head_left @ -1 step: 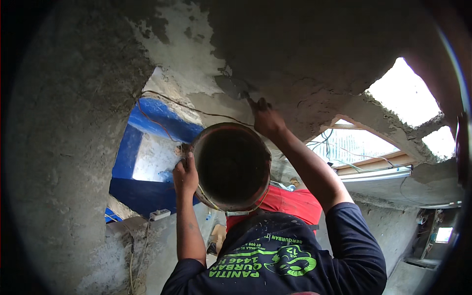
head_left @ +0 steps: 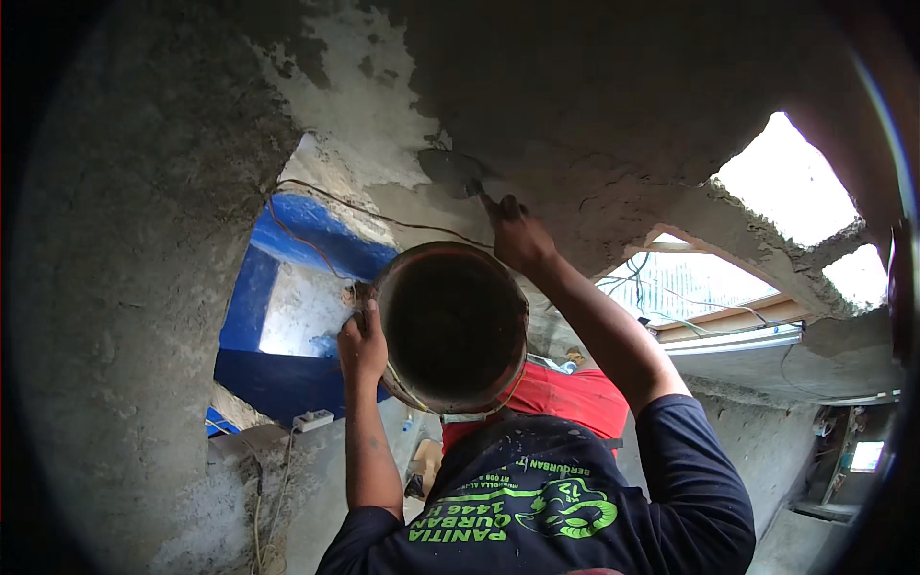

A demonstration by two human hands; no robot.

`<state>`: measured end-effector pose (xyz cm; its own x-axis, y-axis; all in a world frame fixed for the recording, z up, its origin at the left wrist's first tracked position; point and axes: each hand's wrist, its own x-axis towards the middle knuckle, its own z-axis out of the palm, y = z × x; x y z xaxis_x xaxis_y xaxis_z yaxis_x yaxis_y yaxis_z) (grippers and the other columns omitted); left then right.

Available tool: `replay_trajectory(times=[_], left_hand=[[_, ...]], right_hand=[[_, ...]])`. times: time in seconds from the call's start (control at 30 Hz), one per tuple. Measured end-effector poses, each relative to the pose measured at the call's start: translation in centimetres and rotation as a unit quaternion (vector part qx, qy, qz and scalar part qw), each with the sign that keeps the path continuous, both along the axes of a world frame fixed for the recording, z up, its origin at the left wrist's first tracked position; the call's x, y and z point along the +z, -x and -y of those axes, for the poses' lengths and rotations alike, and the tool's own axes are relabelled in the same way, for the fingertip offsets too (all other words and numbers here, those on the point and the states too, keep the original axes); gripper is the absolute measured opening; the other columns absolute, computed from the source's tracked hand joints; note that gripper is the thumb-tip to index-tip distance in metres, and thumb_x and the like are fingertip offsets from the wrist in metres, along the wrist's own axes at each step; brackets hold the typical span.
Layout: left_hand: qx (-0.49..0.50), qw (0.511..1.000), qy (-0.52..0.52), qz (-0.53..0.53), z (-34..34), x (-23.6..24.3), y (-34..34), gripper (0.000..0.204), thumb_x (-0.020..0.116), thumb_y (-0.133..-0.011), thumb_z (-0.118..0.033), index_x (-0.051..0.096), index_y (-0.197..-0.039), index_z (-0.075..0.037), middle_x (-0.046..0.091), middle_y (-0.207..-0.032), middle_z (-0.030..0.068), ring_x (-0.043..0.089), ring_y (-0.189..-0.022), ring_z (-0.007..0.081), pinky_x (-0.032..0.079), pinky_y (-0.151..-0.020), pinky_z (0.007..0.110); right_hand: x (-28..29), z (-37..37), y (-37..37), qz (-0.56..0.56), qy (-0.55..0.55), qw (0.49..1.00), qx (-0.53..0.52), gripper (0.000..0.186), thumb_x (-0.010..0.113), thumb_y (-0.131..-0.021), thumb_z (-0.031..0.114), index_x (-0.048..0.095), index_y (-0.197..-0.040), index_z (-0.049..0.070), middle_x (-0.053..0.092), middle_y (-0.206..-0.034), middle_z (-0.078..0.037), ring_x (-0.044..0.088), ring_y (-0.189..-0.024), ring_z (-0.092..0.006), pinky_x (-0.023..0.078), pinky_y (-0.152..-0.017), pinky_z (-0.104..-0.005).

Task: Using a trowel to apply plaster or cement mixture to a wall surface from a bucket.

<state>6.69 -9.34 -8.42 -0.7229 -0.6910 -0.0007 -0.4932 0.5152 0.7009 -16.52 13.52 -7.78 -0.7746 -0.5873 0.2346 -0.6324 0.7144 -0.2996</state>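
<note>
My left hand [head_left: 362, 347] is closed on the rim side of a round bucket [head_left: 388, 369], holding it tilted with its wide mouth in view. The bucket's inside is dark, and what lies in it is hard to make out. Up and to the right, my right hand [head_left: 518, 235] grips the handle of a trowel [head_left: 448, 170]. The trowel's thin blade lies against the wall [head_left: 585, 105], at the border between darker wet-looking plaster and a paler bare patch [head_left: 369, 125].
A thin cable [head_left: 407, 223] runs across the wall just above the bucket. Left of it is an opening with blue-painted surfaces [head_left: 287, 383]. A white power strip [head_left: 312, 420] sits on a ledge. At the right are broken-edged openings and a wooden-edged window [head_left: 738, 318].
</note>
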Motion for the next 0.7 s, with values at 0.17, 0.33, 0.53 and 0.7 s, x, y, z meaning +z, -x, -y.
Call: replay_trajectory(times=[0.17,0.33,0.53,0.7], left_hand=[[0.013,1.0,-0.02,0.008,-0.2,0.9,-0.4,0.066,0.048,-0.103,-0.055,0.068,-0.089,0.007,0.068,-0.086,0.0284,0.065,-0.085,0.045,0.048,-0.078,0.05],[0.011,0.999,-0.029,0.022,-0.2,1.6,-1.1,0.066,0.046,-0.103,-0.053,0.071,-0.099,0.008,0.07,-0.095,0.032,0.066,-0.094,0.0515,0.051,-0.081,0.054],[0.014,0.999,-0.032,0.028,-0.3,1.9,-1.1,0.066,0.046,-0.103,-0.053,0.071,-0.101,0.008,0.07,-0.1,0.0325,0.065,-0.099,0.0509,0.05,-0.084,0.054],[0.01,0.998,-0.042,0.05,0.1,1.6,-1.0,0.065,0.045,-0.104,-0.053,0.07,-0.101,0.007,0.069,-0.1,0.0325,0.064,-0.098,0.0516,0.05,-0.085,0.054]], right_hand=[[0.6,1.1,0.1,-0.07,0.127,0.989,0.033,0.07,0.053,-0.084,-0.002,0.045,-0.15,0.016,0.054,-0.118,-0.022,0.062,-0.102,-0.0456,0.057,-0.081,-0.0515],[-2.2,0.7,0.7,-0.078,0.091,0.991,-0.057,0.069,0.053,-0.083,-0.002,0.046,-0.149,0.016,0.054,-0.116,-0.023,0.062,-0.102,-0.0462,0.057,-0.081,-0.0529],[-6.3,-3.3,-2.0,0.005,0.025,0.999,-0.031,0.066,0.056,-0.087,0.001,0.047,-0.15,0.016,0.06,-0.113,-0.023,0.064,-0.097,-0.0466,0.057,-0.079,-0.0527],[0.3,-2.3,-1.7,-0.108,0.193,0.975,0.009,0.064,0.055,-0.088,0.003,0.047,-0.15,0.017,0.06,-0.113,-0.02,0.066,-0.093,-0.0436,0.058,-0.075,-0.0521]])
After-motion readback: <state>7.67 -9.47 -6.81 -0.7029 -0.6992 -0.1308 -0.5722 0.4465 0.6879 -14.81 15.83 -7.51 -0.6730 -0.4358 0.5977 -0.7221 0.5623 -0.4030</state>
